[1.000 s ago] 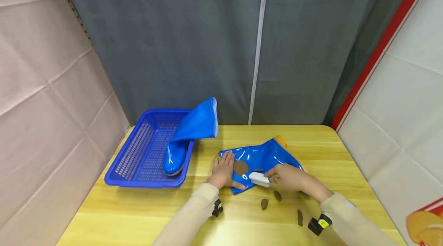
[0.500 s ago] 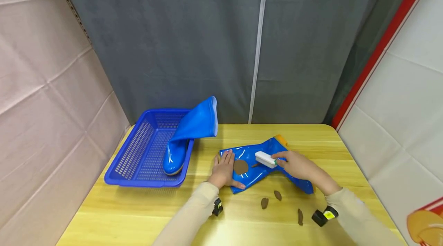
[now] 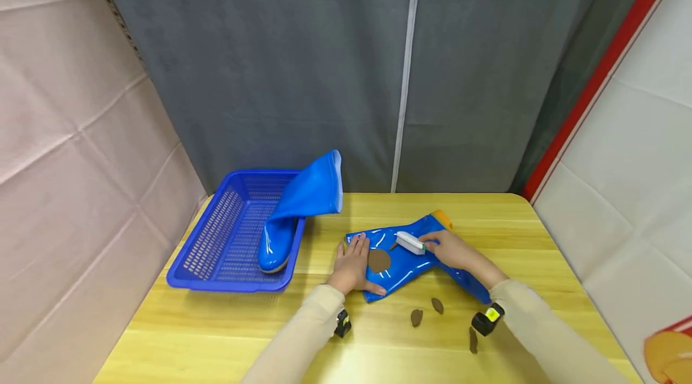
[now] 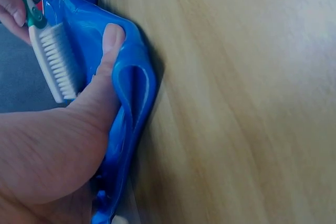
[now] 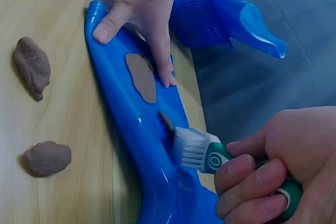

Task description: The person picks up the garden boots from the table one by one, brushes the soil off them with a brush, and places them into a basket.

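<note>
A blue rain boot (image 3: 402,264) with an orange sole end lies on its side on the table. My left hand (image 3: 351,265) presses its shaft near the opening, fingers straight and thumb spread. A round brown patch (image 5: 141,77) of mud-like stuff sticks to the shaft beside that hand. My right hand (image 3: 450,250) grips the green handle (image 5: 291,195) of a white-bristled brush (image 3: 411,243). In the right wrist view the bristles (image 5: 190,145) are right at a small brown piece (image 5: 167,121) on the boot.
A blue plastic basket (image 3: 181,276) stands at the left, with a second blue boot (image 3: 303,195) leaning over its right side. Brown lumps (image 3: 416,317) lie on the table (image 3: 378,348) in front of the boot. A grey curtain (image 3: 303,71) hangs behind.
The brush in my right hand has moved from the near side of the boot up to its far side, then slightly left. My left hand stays put on the shaft.
</note>
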Demonstrator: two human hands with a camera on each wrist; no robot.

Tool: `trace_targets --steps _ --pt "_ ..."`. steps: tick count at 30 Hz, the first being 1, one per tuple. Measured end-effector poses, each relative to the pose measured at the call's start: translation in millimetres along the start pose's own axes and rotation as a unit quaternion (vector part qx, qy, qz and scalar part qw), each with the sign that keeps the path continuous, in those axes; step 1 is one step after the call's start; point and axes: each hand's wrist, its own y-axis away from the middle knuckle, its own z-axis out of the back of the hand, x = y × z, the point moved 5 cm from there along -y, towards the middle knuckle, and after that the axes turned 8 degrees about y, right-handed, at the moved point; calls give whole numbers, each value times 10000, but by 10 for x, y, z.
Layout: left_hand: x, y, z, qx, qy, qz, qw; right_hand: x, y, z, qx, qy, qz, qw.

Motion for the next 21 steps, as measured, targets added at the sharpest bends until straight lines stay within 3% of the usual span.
trace_targets --steps 10,21 --pt "-2 -1 -7 43 59 21 10000 73 -153 -82 -132 505 85 9986" --pt "-9 16 14 71 37 4 10000 206 46 -34 268 642 335 9970"
